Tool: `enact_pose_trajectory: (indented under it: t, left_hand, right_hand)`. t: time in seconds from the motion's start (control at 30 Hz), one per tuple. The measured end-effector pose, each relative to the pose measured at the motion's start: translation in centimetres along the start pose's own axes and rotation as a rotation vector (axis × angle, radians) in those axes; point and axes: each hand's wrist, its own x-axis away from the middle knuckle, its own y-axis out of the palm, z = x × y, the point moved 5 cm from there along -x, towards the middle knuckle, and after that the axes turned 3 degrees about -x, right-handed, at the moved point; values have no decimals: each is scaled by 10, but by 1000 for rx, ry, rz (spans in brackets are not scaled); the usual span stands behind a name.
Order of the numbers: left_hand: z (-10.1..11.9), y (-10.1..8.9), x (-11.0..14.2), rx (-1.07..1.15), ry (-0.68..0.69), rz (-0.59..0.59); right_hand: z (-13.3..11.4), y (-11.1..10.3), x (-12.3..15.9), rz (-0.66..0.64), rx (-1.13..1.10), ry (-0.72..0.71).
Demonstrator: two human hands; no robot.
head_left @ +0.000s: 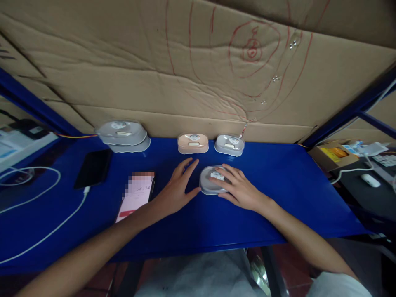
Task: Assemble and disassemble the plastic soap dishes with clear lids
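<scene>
Presently, between the worktop (293,177)'s front and back edges, my right hand (243,189) lies splayed over a grey box (206,180), grip unclear; my left hand (178,185) is spread alongside.

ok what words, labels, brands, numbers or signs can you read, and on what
":14" on the lit phone; its other text is pixelated or too blurred
Label on the front box: too small to read
Labels on the boxes behind: too small
Dark print and red marks on the cardboard: nothing readable
</scene>
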Motion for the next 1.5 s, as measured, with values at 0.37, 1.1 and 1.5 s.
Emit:
enact_pose_trajectory:
  t: [0.37, 1.1, 1.5]
  left_hand:
    - [11, 24, -18, -73, 122, -171]
    - [2, 23, -12, 138, 185, -178]
    - [3, 20, -14, 104, 191, -215]
  right_hand:
    - [31, 9, 3, 156, -159, 53]
    - [19, 12, 2, 88, -29, -4]
    - [17, 10, 1, 118, -114, 49]
